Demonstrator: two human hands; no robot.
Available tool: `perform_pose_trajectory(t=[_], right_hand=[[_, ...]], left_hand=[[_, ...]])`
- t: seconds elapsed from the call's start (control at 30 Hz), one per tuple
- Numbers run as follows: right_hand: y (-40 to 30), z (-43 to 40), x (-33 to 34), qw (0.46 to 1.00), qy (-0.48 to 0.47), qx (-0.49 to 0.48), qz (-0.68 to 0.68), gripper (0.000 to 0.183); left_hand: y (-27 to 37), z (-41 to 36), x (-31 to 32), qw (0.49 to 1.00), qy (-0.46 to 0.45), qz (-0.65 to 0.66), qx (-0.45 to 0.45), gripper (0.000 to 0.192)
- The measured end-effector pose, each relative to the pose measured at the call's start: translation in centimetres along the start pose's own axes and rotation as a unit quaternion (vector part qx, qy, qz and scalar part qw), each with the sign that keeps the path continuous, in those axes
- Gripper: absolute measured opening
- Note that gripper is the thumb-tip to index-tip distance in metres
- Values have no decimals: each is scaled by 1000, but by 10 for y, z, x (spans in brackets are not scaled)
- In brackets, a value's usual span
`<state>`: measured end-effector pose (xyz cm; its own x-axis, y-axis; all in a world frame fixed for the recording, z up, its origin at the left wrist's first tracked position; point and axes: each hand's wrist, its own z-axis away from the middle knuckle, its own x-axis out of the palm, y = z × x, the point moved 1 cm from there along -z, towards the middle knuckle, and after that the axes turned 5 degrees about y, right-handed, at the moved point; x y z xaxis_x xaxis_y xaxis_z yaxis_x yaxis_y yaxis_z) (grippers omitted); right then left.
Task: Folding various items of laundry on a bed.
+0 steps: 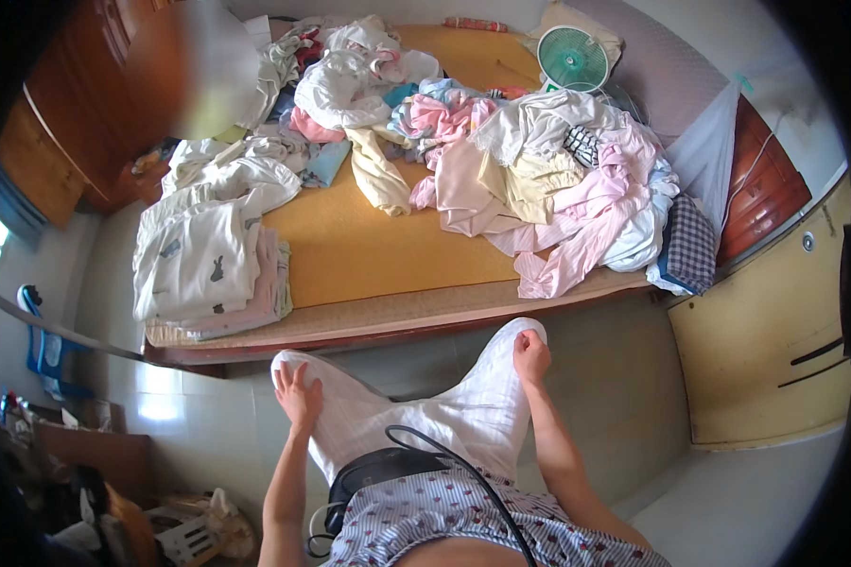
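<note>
My left hand (298,397) rests with spread fingers on one knee of my white trousers (425,422), holding nothing. On the other knee lies my right hand (532,354), its fingers curled in and no object seen in it. Beyond my knees is a bed with a yellow-brown mat (369,255). A stack of folded clothes (198,269), a white printed one on top, sits at its near left corner. Loose pink, white and cream clothes (560,184) are heaped on the right, and more crumpled clothes (340,92) lie towards the back.
A green and white fan (573,60) stands at the back of the bed. To the right is a yellowish door (759,319). A blue plastic chair (53,354) stands far left, and a basket (188,535) lies low left. A black cable (468,468) crosses my lap.
</note>
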<state>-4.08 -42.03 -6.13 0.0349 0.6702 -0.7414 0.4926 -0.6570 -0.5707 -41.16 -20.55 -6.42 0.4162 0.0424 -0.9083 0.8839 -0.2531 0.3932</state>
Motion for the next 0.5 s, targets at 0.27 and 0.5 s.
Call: perform_pose_trajectory(t=[0.27, 0.5], right_hand=[[-12, -8, 5, 1000, 11, -16, -1, 7], [-11, -6, 17, 1000, 0, -19, 3, 7]], left_hand=[[-6, -1, 2, 1000, -6, 27, -13, 44], [-5, -5, 3, 999, -10, 32, -32, 42]])
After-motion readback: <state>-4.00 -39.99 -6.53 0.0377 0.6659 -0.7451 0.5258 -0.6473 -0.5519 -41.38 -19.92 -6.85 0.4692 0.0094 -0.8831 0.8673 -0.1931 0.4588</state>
